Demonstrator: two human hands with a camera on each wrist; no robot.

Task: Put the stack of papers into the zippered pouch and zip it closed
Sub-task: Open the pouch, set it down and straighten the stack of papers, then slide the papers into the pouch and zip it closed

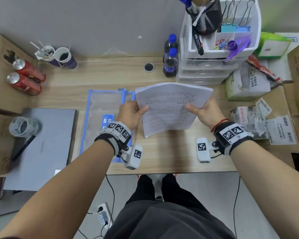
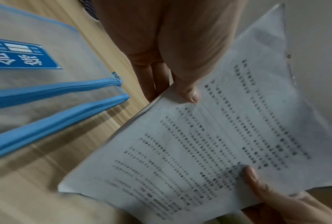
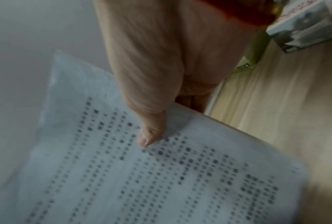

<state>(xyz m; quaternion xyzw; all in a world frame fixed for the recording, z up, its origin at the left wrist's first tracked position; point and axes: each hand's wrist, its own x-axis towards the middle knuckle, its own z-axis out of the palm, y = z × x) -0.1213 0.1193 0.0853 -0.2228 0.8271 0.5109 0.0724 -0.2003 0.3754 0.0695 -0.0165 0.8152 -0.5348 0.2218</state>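
A stack of printed white papers [image 1: 171, 106] is held up above the wooden desk [image 1: 171, 152], tilted and slightly bowed. My left hand [image 1: 132, 112] grips its left edge, thumb on top [image 2: 190, 94]. My right hand [image 1: 205, 112] grips the right edge, thumb on the print [image 3: 151, 134]. The papers [image 2: 209, 144] [image 3: 142, 174] fill both wrist views. The zippered pouch [image 1: 104, 114], translucent with blue trim and a blue label, lies flat on the desk to the left, partly under my left wrist. Its blue zipper bands [image 2: 52, 106] show in the left wrist view.
A closed grey laptop [image 1: 45, 144] with a tape roll [image 1: 22, 126] and pen lies far left. Red cans [image 1: 26, 78], paper cups [image 1: 62, 57], two dark bottles [image 1: 170, 62] and a white drawer organizer [image 1: 214, 54] line the back. Boxes and bags [image 1: 266, 100] crowd the right.
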